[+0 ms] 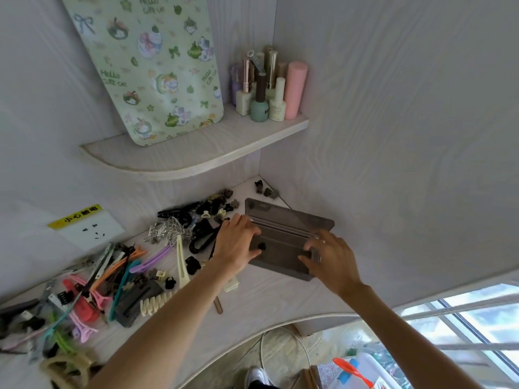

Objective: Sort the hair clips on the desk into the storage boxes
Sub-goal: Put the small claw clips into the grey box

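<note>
storage box (283, 242): contents blurred | clip pile (42, 318): cut by left edge

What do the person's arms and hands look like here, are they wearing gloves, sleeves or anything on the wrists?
Both arms are bare from the lower edge of the picture to the fingertips: no sleeves show. The left hand and the right hand wear no gloves, and no watch, bracelet or ring can be made out on either. The nails look short and unpainted, though the picture is too soft to be sure.
</note>
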